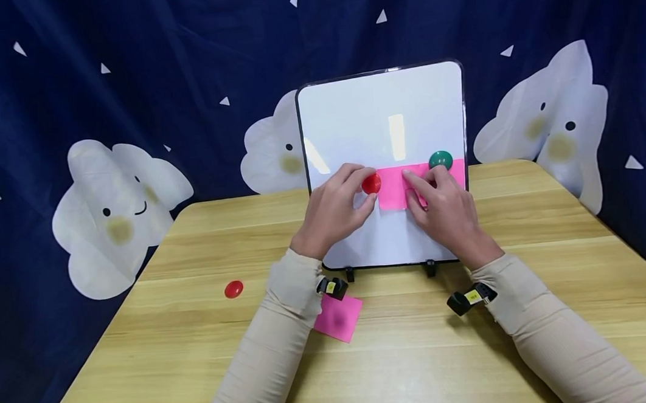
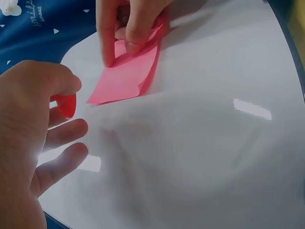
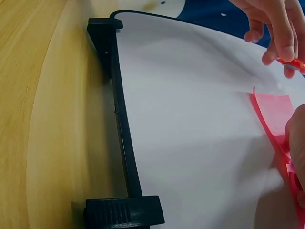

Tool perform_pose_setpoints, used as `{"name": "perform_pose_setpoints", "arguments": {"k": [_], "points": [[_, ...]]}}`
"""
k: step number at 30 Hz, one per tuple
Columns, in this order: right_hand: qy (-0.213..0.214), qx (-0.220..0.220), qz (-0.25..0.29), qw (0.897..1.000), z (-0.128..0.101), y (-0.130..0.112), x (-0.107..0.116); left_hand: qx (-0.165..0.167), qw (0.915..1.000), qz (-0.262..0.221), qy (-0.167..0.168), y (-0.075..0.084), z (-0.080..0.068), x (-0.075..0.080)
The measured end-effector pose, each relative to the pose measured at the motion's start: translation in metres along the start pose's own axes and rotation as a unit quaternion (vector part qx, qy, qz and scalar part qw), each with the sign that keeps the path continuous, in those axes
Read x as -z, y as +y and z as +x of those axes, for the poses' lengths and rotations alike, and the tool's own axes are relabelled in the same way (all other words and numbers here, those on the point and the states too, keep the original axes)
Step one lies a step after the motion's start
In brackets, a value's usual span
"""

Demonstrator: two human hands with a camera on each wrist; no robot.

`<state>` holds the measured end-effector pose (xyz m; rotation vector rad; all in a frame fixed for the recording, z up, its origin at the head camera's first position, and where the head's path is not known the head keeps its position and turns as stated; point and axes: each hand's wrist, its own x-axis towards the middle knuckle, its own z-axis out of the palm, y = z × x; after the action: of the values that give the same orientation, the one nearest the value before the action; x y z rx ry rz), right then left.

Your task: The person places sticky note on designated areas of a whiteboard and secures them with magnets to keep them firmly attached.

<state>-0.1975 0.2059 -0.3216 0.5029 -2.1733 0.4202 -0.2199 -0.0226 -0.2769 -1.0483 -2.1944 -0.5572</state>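
A small whiteboard [image 1: 381, 119] stands propped on two black feet on the wooden desk [image 1: 551, 262], leaning back toward a dark blue curtain printed with white clouds. A pink sticky note [image 1: 392, 189] lies flat against the board's lower half. The left hand [image 1: 331, 210] pinches a red magnet [image 1: 371, 184] between thumb and forefinger, right at the note's left edge; the left wrist view shows the magnet [image 2: 66, 105] tucked under the curled forefinger, with the other fingers spread loosely against the white surface. The right hand [image 1: 444, 204] presses the note to the board with its fingers laid on the paper (in the left wrist view the note's [image 2: 126, 76] lower edge lifts slightly away from the board). A green magnet [image 1: 440, 159] sits on the board at the note's upper right corner, just above the right hand's knuckles. On the desk, a second red magnet [image 1: 233, 289] lies well to the left of the board, and another pink sticky note [image 1: 339, 318] rests in front of the board, partly under the left sleeve.
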Motion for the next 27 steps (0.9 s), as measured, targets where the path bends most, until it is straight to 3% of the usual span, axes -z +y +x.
{"name": "perform_pose_setpoints", "arguments": {"k": [6, 18, 27], "points": [[0.005, 0.001, 0.009, 1.000, 0.000, 0.002, 0.000, -0.004, 0.9999, -0.014, 0.007, 0.000, 0.004, -0.004], [0.005, 0.005, 0.014, 1.000, -0.001, 0.004, -0.001, -0.011, 0.9995, 0.028, 0.011, 0.005, 0.012, -0.013], [0.005, 0.007, 0.013, 1.000, -0.001, 0.004, -0.003, -0.010, 0.9996, 0.010, 0.024, 0.006, 0.018, -0.021]]}}
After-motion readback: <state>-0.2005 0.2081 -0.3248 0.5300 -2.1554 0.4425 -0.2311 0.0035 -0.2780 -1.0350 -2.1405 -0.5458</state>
